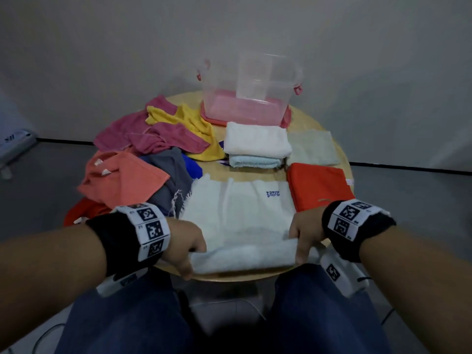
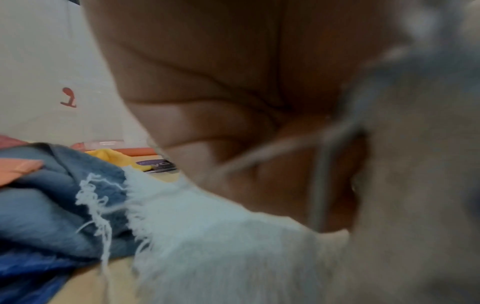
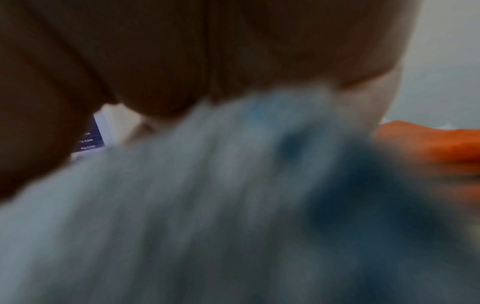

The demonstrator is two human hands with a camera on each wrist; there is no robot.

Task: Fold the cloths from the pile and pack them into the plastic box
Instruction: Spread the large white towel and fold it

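Left hand [image 1: 187,247] and right hand [image 1: 304,237]: each grips the white cloth's [image 1: 237,215] near edge. Cloth lies spread on the desk [image 1: 310,125]. Plastic box [image 1: 251,86]: far side.

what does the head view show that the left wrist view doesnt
Only the head view: both hands together, the left hand and right hand each gripping the near edge of the white cloth; the folded white cloth, the folded orange cloth and the whole plastic box.

Only the left wrist view: the palm close up and the cloth's frayed threads lying over the grey-blue cloth.

Both: the white cloth, the left hand gripping it, the yellow cloth and the pile.
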